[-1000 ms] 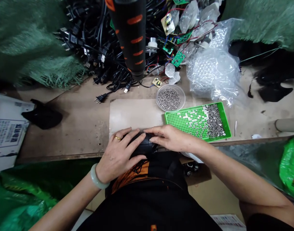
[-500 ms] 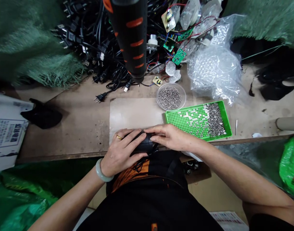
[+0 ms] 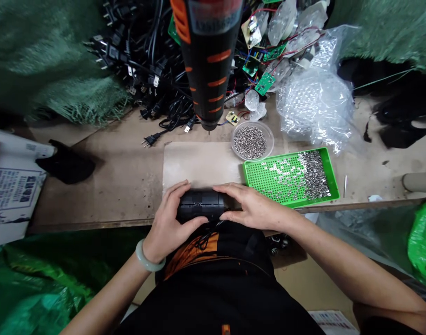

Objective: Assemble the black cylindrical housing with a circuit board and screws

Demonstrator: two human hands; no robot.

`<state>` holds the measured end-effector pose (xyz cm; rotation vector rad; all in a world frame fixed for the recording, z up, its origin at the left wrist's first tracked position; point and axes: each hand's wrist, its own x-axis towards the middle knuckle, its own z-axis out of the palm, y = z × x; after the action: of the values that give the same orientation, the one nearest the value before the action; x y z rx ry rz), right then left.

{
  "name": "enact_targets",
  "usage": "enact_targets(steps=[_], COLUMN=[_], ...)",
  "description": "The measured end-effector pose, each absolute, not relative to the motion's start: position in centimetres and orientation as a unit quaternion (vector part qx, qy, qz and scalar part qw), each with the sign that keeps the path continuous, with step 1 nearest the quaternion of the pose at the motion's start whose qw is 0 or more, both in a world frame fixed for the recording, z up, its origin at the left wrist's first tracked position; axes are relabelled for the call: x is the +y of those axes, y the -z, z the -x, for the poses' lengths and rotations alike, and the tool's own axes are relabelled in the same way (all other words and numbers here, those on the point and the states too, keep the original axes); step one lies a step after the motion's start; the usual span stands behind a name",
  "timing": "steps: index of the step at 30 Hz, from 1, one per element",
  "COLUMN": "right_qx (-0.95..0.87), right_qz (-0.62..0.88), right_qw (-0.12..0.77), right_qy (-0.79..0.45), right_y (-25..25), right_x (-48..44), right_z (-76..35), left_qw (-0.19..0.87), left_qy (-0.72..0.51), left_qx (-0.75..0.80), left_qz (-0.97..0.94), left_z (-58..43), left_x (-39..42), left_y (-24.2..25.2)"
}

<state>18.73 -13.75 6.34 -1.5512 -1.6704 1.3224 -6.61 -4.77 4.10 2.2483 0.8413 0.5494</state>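
Note:
A black cylindrical plastic housing [image 3: 201,204] with a seam along its upper side lies across the table's front edge. My left hand [image 3: 173,209] grips its left end, thumb on the near side and fingers around the far side. At the other end, my right hand [image 3: 246,204] holds the housing between thumb and fingers. A thin black cord [image 3: 206,239] hangs below it over my lap. Beyond my hands is a pale flat board [image 3: 199,160]. An orange-and-black electric screwdriver [image 3: 215,83] hangs tip-down above the board's far side.
A round clear dish of screws [image 3: 252,123] stands beside a green tray [image 3: 247,173] with small metal pieces. Behind lie black power cords [image 3: 153,88], circuit boards [image 3: 265,83] and a clear plastic bag [image 3: 314,102]. Black curved parts [image 3: 68,163] and a printed carton [image 3: 14,195] sit left.
My left fingers have drawn back from the top of the housing to its far left side, uncovering its seam. The right hand keeps its grip. The whole view has shifted slightly.

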Motion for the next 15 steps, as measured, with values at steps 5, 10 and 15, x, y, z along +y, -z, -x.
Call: enact_targets(steps=[5,10,15], right_qx=[-0.610,-0.600,-0.581], right_qz=[0.559,0.555,0.561], right_qw=[0.281,0.317,0.331], right_qy=[-0.487,-0.482,-0.487], right_y=[-5.6,-5.0,-5.0], right_x=[-13.7,-13.6,-13.8], right_z=[-18.6,-18.3,-18.2], left_qw=[0.396,0.395,0.400], left_qy=[-0.221,-0.260,-0.260], left_qx=[0.399,0.400,0.413], left_qz=[-0.797,-0.785,-0.776], left_z=[6.5,6.0,6.2], left_x=[-6.2,-6.6,-6.7], left_y=[-3.6,-3.4,-3.1])
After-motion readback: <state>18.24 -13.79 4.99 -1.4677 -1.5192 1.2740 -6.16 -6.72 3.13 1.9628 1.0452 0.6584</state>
